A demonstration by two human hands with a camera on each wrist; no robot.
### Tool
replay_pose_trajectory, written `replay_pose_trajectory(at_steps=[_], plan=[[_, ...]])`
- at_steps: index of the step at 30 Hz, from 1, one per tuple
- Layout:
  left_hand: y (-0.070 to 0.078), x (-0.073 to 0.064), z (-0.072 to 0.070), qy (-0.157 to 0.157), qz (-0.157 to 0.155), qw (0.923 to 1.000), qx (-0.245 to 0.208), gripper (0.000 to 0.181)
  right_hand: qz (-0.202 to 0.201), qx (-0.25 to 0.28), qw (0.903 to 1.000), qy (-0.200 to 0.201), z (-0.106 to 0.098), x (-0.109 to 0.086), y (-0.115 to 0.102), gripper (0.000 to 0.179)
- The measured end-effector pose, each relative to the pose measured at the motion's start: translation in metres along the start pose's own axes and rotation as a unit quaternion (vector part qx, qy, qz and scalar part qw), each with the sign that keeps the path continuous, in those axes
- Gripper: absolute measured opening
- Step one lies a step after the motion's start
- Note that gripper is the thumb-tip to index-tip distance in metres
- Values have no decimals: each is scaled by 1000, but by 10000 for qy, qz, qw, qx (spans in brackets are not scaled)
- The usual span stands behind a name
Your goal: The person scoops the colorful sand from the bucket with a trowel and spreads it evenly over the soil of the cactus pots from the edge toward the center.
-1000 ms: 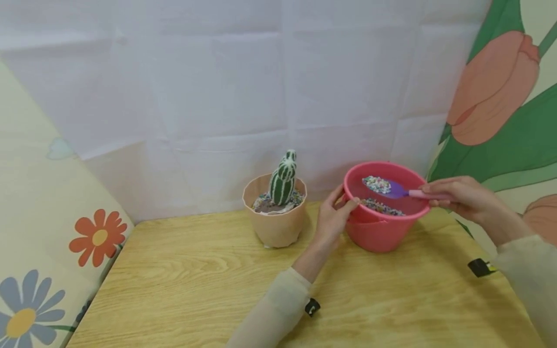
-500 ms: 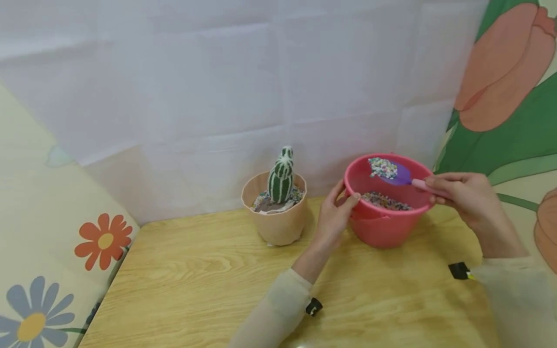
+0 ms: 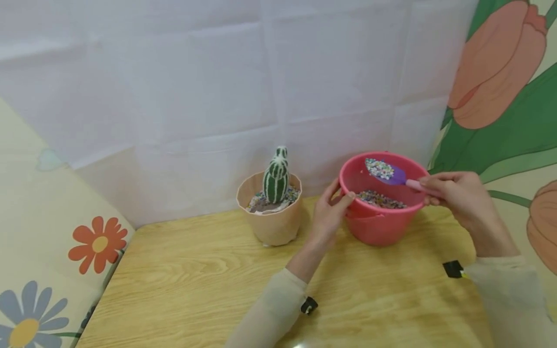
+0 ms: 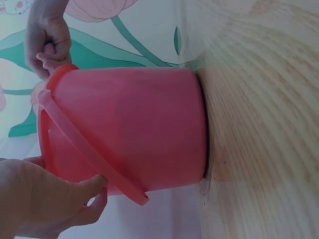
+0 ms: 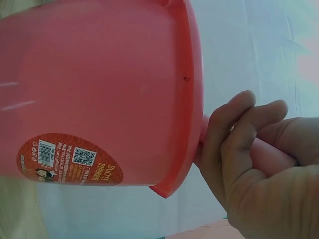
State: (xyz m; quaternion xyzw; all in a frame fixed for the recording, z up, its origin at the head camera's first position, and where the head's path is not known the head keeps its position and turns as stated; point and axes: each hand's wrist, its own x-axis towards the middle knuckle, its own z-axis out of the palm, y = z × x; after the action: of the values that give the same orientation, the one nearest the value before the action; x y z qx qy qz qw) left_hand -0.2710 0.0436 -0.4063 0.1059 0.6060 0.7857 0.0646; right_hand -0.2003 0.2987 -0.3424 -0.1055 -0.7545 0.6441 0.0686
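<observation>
A red plastic bucket (image 3: 378, 229) stands on the wooden table, with small multicoloured pebbles (image 3: 379, 199) in its bottom. My left hand (image 3: 327, 212) grips the bucket's left rim, thumb on the near side; the left wrist view shows that hand beside the hanging bucket handle (image 4: 89, 149). My right hand (image 3: 457, 195) holds a small trowel by its pink handle (image 3: 419, 185) at the right rim. Its purple blade (image 3: 397, 177), heaped with pebbles, is over the bucket's opening. In the right wrist view, curled fingers (image 5: 237, 134) wrap the handle, and the bucket hides the blade.
Left of the bucket stands a peach flowerpot (image 3: 274, 227) with a green-and-white striped cactus (image 3: 276, 183) set among pebbles. A white sheet (image 3: 196, 96) hangs behind the table (image 3: 187, 280). Flower-printed panels (image 3: 487, 77) flank both sides.
My right hand has lifted the loaded trowel slightly and turned at the wrist, forearm shifting left. My left hand keeps its grip on the bucket rim. The head view has shifted a little.
</observation>
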Motion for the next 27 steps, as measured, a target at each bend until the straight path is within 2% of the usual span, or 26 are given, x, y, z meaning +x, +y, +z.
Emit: replay_pose_trajectory(at_steps=[5, 8, 11, 15, 20, 27], plan=[[3, 0, -13, -364, -188, 9981, -463, 61, 44, 122, 9999, -80, 4, 1, 1, 53], [8, -2, -22, -666, -215, 9962, -519, 62, 61, 0, 9999, -80, 6, 1, 1, 53], [17, -8, -27, -950, -55, 9951, -264, 65, 107, -16, 9999, -96, 6, 1, 0, 56], [27, -19, -35, -1162, 350, 9921, 310, 63, 133, -197, 9997, -28, 6, 1, -1, 59], [35, -33, -47, -1157, 742, 9854, 1001, 57, 90, -346, 9994, 23, 6, -2, -2, 60], [50, -51, -65, -1037, 1110, 9776, 1454, 50, 17, -215, 9998, -23, 6, -9, -6, 68]])
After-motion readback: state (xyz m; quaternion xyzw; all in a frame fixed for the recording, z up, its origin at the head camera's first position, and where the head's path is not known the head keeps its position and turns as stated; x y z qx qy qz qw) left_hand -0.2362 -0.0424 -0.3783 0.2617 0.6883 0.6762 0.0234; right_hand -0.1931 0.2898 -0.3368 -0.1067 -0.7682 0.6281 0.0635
